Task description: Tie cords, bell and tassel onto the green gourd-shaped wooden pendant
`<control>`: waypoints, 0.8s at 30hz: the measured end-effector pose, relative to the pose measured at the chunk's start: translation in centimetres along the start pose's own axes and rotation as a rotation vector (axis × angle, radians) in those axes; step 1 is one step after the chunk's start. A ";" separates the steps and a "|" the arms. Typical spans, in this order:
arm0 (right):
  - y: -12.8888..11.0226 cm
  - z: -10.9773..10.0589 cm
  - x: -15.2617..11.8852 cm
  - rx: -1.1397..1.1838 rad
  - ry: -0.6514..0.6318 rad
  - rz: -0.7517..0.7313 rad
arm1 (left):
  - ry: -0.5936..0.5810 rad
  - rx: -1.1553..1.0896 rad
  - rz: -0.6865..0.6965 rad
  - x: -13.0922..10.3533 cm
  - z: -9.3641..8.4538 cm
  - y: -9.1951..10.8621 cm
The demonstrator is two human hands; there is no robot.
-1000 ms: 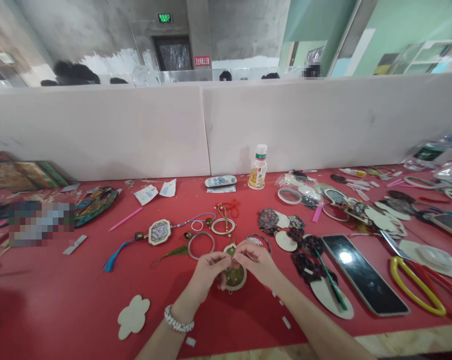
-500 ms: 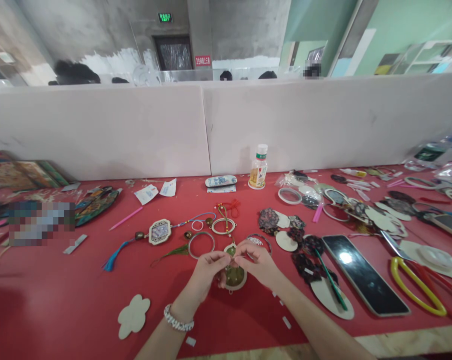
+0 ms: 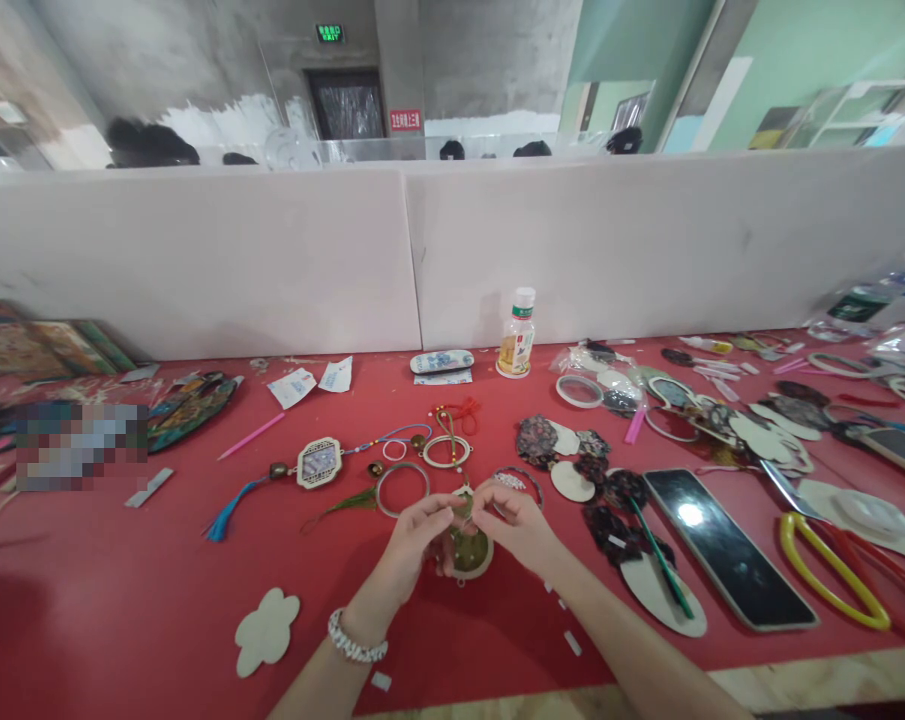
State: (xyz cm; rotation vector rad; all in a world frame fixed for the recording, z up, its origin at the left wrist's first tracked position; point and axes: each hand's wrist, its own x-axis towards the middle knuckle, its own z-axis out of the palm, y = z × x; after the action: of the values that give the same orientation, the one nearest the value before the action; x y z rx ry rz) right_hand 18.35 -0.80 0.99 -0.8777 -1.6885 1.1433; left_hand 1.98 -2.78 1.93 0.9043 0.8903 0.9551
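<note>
My left hand (image 3: 411, 540), with a beaded bracelet on its wrist, is closed in a pinch above a round green pendant (image 3: 473, 555) with a pale rim. From the right, my right hand (image 3: 523, 530) pinches close to the left fingertips. Whatever lies between the fingers is too small to make out. The pendant rests on the red table, its upper part hidden by the hands. Just beyond my fingers are a pale hoop (image 3: 426, 456) with a beaded cord and a grey ring (image 3: 378, 490). A green tassel (image 3: 356, 500) lies to their left.
Left of my hands are an octagonal charm (image 3: 320, 463) and a flower-shaped wooden piece (image 3: 266, 632). To the right lie a phone (image 3: 729, 550), scissors (image 3: 834, 580) with yellow and red handles, and a green stick (image 3: 662, 560). A small bottle (image 3: 516, 335) stands before the white partition (image 3: 609, 250).
My fingertips have drawn slightly apart over the pendant. Both hands otherwise stay in nearly the same place, and the things on the table lie as before.
</note>
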 end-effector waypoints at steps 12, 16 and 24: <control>-1.0 -1.1 0.8 0.289 0.162 0.239 | -0.135 -0.019 -0.169 0.0 -0.1 -0.3; -1.0 -1.1 0.9 0.307 0.172 0.268 | -0.145 -0.007 -0.192 -0.1 0.0 0.2; -1.2 -1.2 0.8 0.296 0.138 0.256 | 0.043 0.391 0.027 0.0 0.1 -0.7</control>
State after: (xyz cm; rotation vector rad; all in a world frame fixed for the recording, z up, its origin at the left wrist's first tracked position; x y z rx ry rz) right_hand 19.06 -0.08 2.56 -0.9758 -1.2799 1.4271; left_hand 2.25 -2.97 1.35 1.2331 1.1274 0.8385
